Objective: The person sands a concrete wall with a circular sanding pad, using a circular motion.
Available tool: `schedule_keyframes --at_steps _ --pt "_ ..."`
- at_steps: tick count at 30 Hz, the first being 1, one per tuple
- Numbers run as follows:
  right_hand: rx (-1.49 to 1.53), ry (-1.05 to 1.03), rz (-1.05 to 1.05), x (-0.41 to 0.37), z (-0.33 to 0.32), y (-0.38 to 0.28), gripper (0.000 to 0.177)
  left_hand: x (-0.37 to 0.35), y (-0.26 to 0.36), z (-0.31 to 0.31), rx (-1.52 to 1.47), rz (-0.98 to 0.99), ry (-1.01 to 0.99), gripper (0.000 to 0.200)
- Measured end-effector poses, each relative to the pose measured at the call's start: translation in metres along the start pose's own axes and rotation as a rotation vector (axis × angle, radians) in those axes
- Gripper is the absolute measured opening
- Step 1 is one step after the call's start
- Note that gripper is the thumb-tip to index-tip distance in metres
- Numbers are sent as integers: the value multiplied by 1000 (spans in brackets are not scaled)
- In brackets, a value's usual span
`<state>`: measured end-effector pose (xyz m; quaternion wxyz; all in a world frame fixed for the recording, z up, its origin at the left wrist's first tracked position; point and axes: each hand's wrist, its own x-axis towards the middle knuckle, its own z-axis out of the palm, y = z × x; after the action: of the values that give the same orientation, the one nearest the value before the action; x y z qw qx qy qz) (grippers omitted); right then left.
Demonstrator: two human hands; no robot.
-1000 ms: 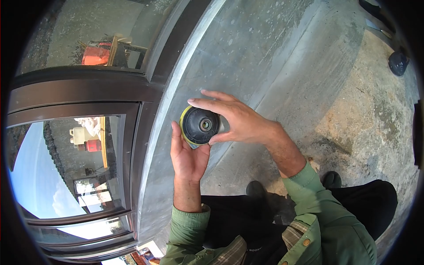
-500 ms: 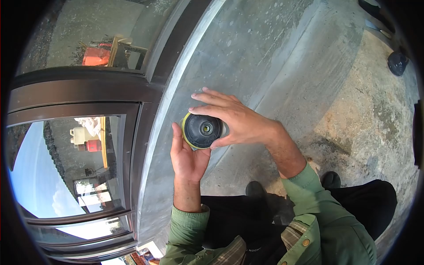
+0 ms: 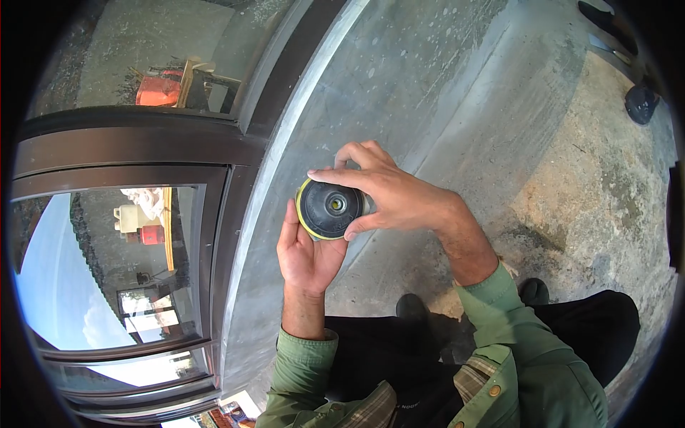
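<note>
A round black backing pad (image 3: 321, 215) with a yellow rim and a hole in its middle is held between both hands, its black face toward me. My left hand (image 3: 308, 264) supports it from below, palm up, with the thumb along its left edge and the other fingers hidden behind it. From the right, my right hand (image 3: 399, 192) grips the pad's edge, its thumb at the lower right and index finger across the top. The remaining right fingers are curled. Something pale shows just behind the pad's right edge; I cannot make out what it is.
A dark brown window frame (image 3: 135, 153) with reflecting glass stands at left, beside a grey concrete surface (image 3: 407, 64). Rough concrete floor (image 3: 606, 178) extends right. A dark rounded object (image 3: 641, 104) and a tool with a long handle (image 3: 611, 50) lie at upper right.
The right hand's fingers have curled in from a more stretched position, and its index finger now lies across the pad's top. The pad has shifted and turned slightly in the hands.
</note>
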<state>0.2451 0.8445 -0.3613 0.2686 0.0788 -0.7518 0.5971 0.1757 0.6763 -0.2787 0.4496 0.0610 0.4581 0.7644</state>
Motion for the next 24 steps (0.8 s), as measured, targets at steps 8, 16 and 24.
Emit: schedule_keyframes --at_steps 8,16,24 --pt "28 -2 -40 0 -2 0 90 1 -1 -1 47 2 -170 63" --pt "26 -124 -5 -2 -10 -1 93 2 -4 -5 282 70 -37 70" --pt "-7 -186 9 4 -26 -14 103 11 8 15 326 81 -3 61"
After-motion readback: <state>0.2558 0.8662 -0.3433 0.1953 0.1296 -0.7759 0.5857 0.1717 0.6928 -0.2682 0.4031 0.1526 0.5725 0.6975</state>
